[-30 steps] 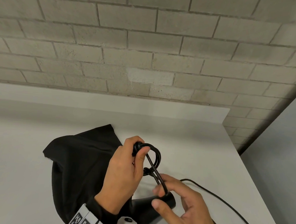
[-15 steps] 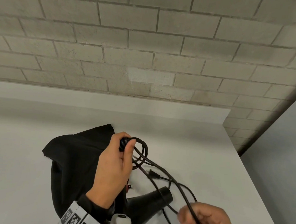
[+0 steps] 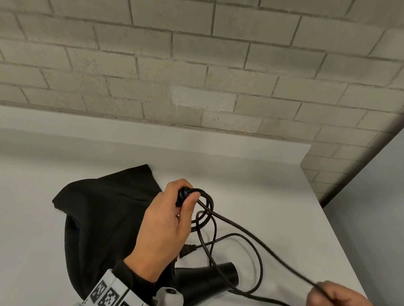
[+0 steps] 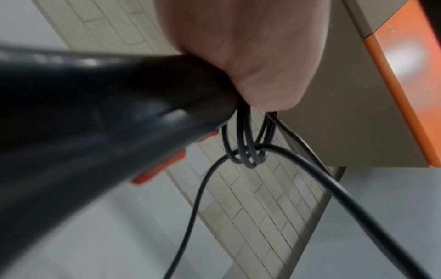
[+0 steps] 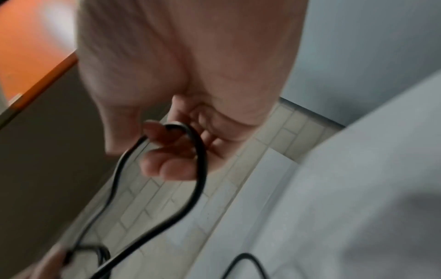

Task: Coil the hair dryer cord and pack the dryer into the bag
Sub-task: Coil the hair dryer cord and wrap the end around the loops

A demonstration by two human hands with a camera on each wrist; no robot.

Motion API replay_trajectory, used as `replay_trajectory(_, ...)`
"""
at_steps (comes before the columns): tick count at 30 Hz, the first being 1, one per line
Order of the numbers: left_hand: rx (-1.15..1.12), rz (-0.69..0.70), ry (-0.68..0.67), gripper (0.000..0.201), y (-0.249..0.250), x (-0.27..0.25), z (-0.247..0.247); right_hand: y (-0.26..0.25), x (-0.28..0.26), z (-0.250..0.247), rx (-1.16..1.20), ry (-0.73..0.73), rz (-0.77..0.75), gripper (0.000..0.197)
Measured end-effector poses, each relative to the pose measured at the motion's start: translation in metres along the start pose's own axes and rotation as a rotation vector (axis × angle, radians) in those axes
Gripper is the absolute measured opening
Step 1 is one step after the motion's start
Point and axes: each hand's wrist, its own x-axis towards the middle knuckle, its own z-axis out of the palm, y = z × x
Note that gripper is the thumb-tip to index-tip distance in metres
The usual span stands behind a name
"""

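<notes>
The black bag [image 3: 104, 218] lies flat and crumpled on the left part of the white table [image 3: 28, 225], its far corner pointing toward the brick wall [image 3: 201, 59].

The left hand [image 3: 166, 228] is raised above the right edge of the bag. Its fingers and thumb are curled around the handle end of the hair dryer [image 3: 203, 284], and the thumb pins several small loops of the cord [image 3: 250, 235] against the handle. In the left wrist view the coiled loops [image 4: 248, 149] hang just below the closed fingers. The dryer barrel points down toward the near edge of the table, just right of the bag.

The plug [image 3: 187, 251] hangs loose beside the left palm, between the coil and the barrel. A slack loop of cord lies on the table to the right of the barrel.

One strand runs taut from the coil down to the right hand [image 3: 338, 305] at the near right. The right hand is closed on this strand; in the right wrist view the cord passes over its curled fingers [image 5: 171, 164].
</notes>
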Motion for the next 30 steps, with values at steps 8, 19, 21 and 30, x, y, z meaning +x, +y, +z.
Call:
replay_trajectory(8, 0.003, 0.01, -0.02, 0.033, 0.004, -0.001, 0.002, 0.005, 0.008, 0.033, 0.083, 0.387, -0.02, 0.03)
replay_trajectory(19, 0.011, 0.015, -0.026, 0.031, 0.006, -0.004, 0.002, -0.064, 0.022, 0.154, -0.29, -0.045, -0.287, 0.045)
replay_trajectory(21, 0.012, 0.015, -0.029, 0.03, 0.006, -0.004, 0.0, -0.06, 0.024, 0.161, -0.28, -0.119, -0.273, 0.041)
replay_trajectory(30, 0.001, 0.03, -0.021, 0.025, 0.008, -0.004, -0.001, -0.046, 0.003, 0.082, -0.403, -0.498, -0.063, 0.02)
